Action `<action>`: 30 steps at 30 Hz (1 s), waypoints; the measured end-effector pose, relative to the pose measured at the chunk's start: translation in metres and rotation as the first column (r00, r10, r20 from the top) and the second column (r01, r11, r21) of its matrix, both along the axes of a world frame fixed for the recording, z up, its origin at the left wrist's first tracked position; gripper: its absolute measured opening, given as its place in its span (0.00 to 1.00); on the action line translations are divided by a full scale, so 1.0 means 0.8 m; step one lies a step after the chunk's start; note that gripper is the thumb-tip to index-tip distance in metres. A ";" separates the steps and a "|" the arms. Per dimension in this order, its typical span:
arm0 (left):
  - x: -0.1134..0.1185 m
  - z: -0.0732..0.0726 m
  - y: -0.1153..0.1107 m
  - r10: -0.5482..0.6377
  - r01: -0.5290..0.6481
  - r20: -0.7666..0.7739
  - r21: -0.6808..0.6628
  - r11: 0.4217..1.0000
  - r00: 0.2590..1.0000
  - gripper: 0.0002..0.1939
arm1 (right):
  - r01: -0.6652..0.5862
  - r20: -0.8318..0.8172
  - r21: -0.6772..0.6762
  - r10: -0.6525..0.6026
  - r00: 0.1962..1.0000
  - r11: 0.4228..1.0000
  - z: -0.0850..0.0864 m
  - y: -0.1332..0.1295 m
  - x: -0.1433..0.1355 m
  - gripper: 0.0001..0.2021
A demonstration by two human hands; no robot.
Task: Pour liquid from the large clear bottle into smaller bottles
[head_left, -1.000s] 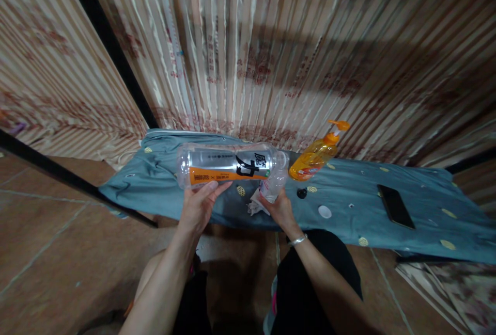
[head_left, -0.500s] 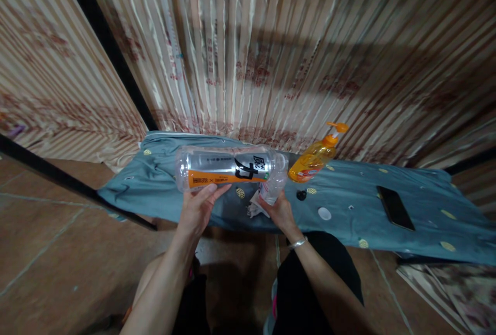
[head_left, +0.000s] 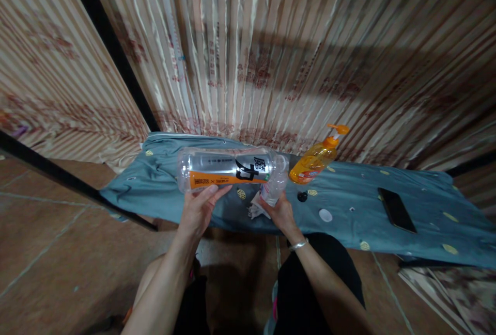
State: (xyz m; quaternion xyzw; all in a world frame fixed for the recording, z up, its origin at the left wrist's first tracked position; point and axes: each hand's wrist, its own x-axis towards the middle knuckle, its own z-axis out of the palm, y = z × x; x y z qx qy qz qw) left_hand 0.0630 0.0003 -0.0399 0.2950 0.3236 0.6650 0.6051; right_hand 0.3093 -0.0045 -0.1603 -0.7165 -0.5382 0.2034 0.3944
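My left hand (head_left: pixel 200 205) grips a large clear plastic bottle (head_left: pixel 225 166) with a silver and orange label, tipped onto its side with its neck to the right. In my right hand (head_left: pixel 279 211) is a smaller clear plastic bottle (head_left: pixel 275 184), held tilted. The large bottle's neck meets the top of the small one; whether they touch cannot be made out. A crumpled white tissue (head_left: pixel 256 207) lies beside my right hand. To the right are a black bottle cap (head_left: pixel 302 197) and a round white cap or disc (head_left: pixel 325 215).
An orange pump bottle (head_left: pixel 313 162) stands at the back of the narrow bench (head_left: pixel 356 206), which a teal cloth covers. A dark phone (head_left: pixel 397 209) lies further right. Striped curtains hang behind, and a black pole (head_left: pixel 116 51) rises at left.
Both hands and both bottles hold nearly the same pose. The whole view has shifted very slightly.
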 end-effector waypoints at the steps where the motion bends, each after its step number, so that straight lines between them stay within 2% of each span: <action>1: 0.001 0.001 0.000 0.009 -0.009 0.002 -0.004 1.000 1.000 0.34 | 0.002 0.004 -0.007 -0.002 1.000 1.000 -0.001 0.000 0.000 0.28; 5: 0.002 0.001 0.000 0.022 -0.022 0.009 0.000 1.000 1.000 0.38 | 0.007 0.014 -0.018 -0.006 1.000 1.000 -0.001 0.000 0.000 0.30; 16: 0.001 -0.003 0.002 0.011 -0.011 0.023 -0.003 1.000 1.000 0.29 | -0.004 0.015 -0.009 0.004 1.000 1.000 -0.003 0.001 0.002 0.29; 20: 0.000 -0.003 0.002 0.005 -0.005 0.010 0.016 1.000 1.000 0.30 | -0.002 0.032 -0.005 0.002 0.999 1.000 -0.006 0.002 0.003 0.32; 30: 0.000 0.001 0.001 0.003 -0.003 0.014 -0.001 1.000 1.000 0.30 | 0.003 0.081 -0.006 -0.002 0.997 1.000 -0.012 0.003 0.006 0.32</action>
